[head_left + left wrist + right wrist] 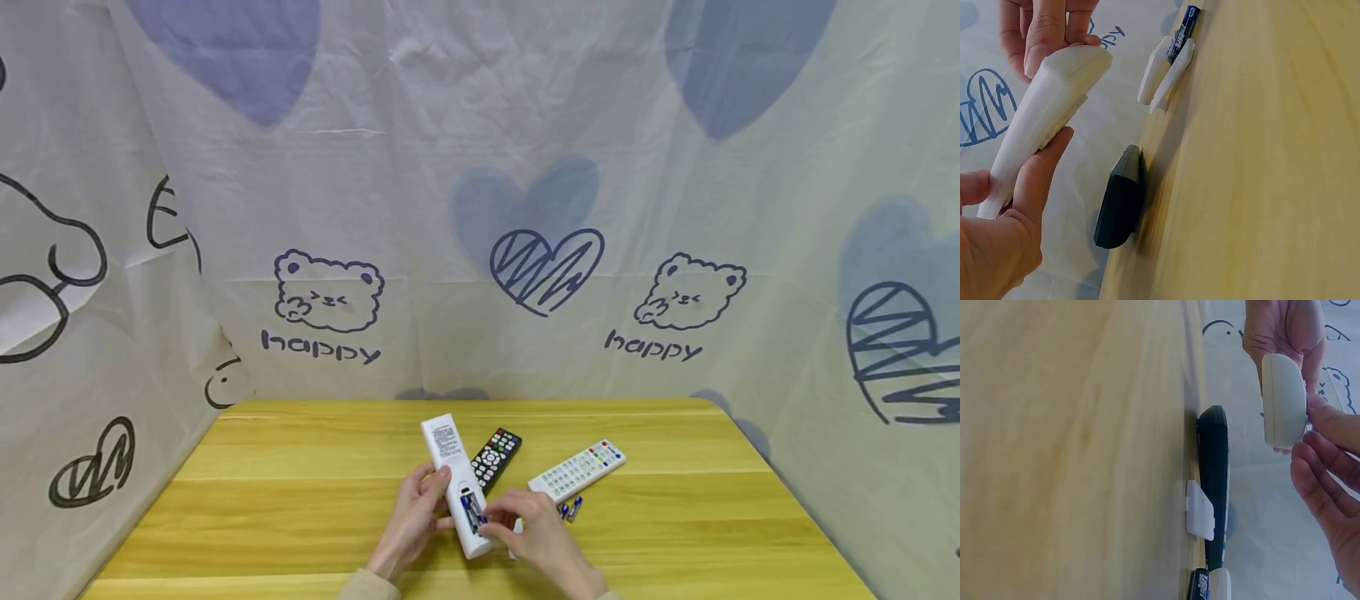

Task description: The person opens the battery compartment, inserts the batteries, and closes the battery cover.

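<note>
My left hand grips a white remote control, back side up and lifted over the table. Its battery compartment is uncovered, and blue-and-silver batteries show inside. Thumb and fingers of my right hand pinch a battery at the compartment's right edge, partly hidden by the fingertips. In the right wrist view, the remote's rounded end faces the camera, with the right thumb against its side. A loose white battery cover lies on the table below the hands.
Behind the held remote lies a black remote. A second white remote, buttons up, is to the right, with loose batteries at its near side. The wooden table meets a printed cloth at the back.
</note>
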Demonstrator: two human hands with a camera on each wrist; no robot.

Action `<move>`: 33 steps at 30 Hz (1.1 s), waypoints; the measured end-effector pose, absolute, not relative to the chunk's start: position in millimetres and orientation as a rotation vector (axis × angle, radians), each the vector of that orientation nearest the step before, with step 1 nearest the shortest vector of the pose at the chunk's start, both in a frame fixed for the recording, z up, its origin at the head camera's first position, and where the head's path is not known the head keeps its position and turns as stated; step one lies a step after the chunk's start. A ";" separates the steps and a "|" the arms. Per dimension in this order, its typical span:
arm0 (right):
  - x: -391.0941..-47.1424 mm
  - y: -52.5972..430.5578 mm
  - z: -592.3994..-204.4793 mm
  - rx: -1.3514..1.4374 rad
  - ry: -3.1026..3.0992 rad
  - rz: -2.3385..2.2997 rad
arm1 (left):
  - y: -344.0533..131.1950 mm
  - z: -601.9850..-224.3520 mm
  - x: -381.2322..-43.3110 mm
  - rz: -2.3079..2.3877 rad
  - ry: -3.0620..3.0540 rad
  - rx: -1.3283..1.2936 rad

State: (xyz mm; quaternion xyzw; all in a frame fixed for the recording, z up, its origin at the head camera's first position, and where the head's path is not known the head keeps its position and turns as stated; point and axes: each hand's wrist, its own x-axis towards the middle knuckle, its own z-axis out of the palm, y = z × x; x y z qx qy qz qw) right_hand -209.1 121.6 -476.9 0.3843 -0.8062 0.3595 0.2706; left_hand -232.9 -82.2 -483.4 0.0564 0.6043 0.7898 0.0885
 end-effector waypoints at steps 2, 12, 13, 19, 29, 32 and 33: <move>-208.4 121.7 -476.0 1.026 -2.206 1.021 | -82.2 -483.5 -232.9 2.347 1.791 0.174; -205.0 123.5 -469.4 0.772 -2.545 1.506 | -82.1 -482.1 -233.2 2.302 1.786 0.222; -204.9 123.6 -468.9 0.760 -2.555 1.528 | -82.0 -482.1 -233.4 2.301 1.784 0.224; -205.4 123.8 -468.8 0.711 -2.597 1.579 | -82.1 -482.1 -233.5 2.294 1.782 0.238; -207.3 125.5 -471.7 0.721 -2.586 1.628 | -81.6 -481.3 -232.9 2.300 1.750 0.248; -208.1 125.9 -472.5 0.730 -2.571 1.652 | -81.6 -481.5 -233.1 2.303 1.730 0.250; -208.2 126.0 -472.6 0.732 -2.571 1.654 | -81.8 -481.4 -233.1 2.303 1.728 0.252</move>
